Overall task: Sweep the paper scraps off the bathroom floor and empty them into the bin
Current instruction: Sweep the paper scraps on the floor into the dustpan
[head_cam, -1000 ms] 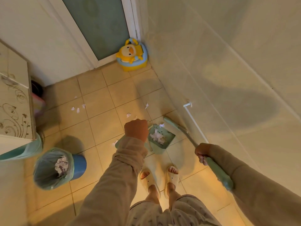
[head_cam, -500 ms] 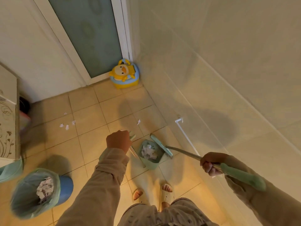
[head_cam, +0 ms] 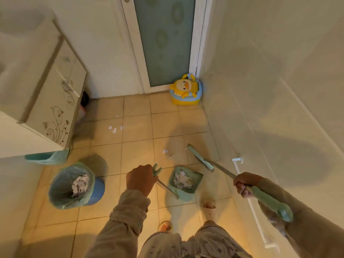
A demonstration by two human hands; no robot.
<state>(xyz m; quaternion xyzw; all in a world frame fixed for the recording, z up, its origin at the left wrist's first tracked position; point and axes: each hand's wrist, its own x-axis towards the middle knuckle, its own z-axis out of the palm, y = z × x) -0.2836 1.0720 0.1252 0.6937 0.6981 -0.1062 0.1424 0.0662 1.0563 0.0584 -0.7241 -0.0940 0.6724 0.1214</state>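
While the left hand (head_cam: 141, 180) keeps its fingers curled round the top of the long-handled dustpan (head_cam: 186, 195), the pan sits low just ahead of the slippered feet (head_cam: 208, 204) with its mouth turned away from them. I judge this keeps the paper scraps (head_cam: 181, 180) gathered inside from sliding out; whether it touches the floor I cannot tell. The right hand (head_cam: 243, 185) has its fingers wrapped tight round the shaft of the broom (head_cam: 200, 157), whose flat head lies angled just beside the pan's mouth, near the tiled wall (head_cam: 260, 108). There it seems placed to draw in the two loose scraps (head_cam: 167, 154) nearby. A small cluster of scraps (head_cam: 114, 128) lies well apart, toward the vanity cabinet (head_cam: 55, 112). The lined bin (head_cam: 55, 185) stands near the pan on the left, already holding crumpled paper, so emptying should need only a short carry.
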